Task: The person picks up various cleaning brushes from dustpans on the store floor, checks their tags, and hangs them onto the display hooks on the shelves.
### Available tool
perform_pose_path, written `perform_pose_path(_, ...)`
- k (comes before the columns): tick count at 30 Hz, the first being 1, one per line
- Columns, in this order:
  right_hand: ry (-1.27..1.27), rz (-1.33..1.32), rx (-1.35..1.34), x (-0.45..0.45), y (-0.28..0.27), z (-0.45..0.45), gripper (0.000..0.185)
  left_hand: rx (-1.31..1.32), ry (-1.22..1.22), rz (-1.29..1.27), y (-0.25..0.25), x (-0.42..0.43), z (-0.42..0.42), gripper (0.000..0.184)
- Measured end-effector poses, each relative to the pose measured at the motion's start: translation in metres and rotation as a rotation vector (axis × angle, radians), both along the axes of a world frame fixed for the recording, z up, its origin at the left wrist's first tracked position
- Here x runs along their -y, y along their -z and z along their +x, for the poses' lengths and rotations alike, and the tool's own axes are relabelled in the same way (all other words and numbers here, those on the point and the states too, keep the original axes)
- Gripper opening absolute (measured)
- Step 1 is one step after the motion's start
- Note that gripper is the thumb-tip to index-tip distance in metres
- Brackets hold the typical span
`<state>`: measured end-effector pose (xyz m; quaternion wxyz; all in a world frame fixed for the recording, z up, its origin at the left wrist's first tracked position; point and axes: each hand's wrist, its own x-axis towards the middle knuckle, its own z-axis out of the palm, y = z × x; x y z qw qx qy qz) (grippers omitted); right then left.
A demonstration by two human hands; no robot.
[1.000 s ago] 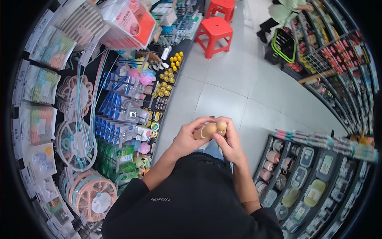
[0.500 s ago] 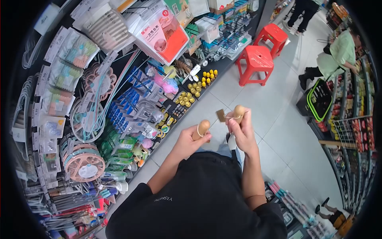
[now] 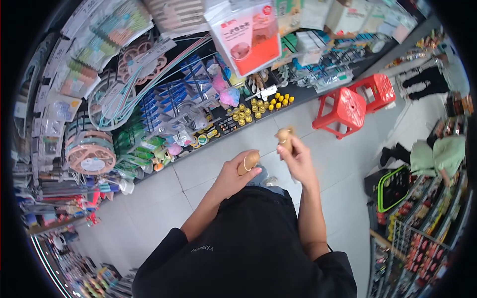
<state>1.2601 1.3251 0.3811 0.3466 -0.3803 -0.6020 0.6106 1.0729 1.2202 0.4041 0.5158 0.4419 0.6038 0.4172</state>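
My left hand is closed around a smooth wooden handle with a rounded end and a thin pale cord around it. To its right, my right hand grips a second, similar wooden handle, with a pale cord near its top. A small brownish piece shows blurred behind that handle's tip. The two handles are apart, both held over the floor in front of my body. My fingers and palms hide their lower parts.
A shelf of hanging goods runs along the left and front, with packaged disposable tablecloths and small yellow-topped items low down. Red plastic stools stand ahead to the right. Farther right, a person in light green is near a black-and-green basket.
The view has turned, so the stools sit farther right and lower. My right hand has shifted slightly left and tilted its handle; the brown tag beside it no longer shows clearly.
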Motion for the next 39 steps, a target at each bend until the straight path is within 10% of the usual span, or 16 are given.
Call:
perform_pose_path(23,-0.775,0.051,0.158,-0.130,0.053,-0.119,0.022,0.110,-0.899,-0.038,0.024,-0.042,-0.039,0.013)
perform_pose_path(39,-0.489,-0.105,0.363,-0.219,0.354,-0.073,0.020,0.002,-1.019,-0.388,0.074,-0.080,0.084,0.020)
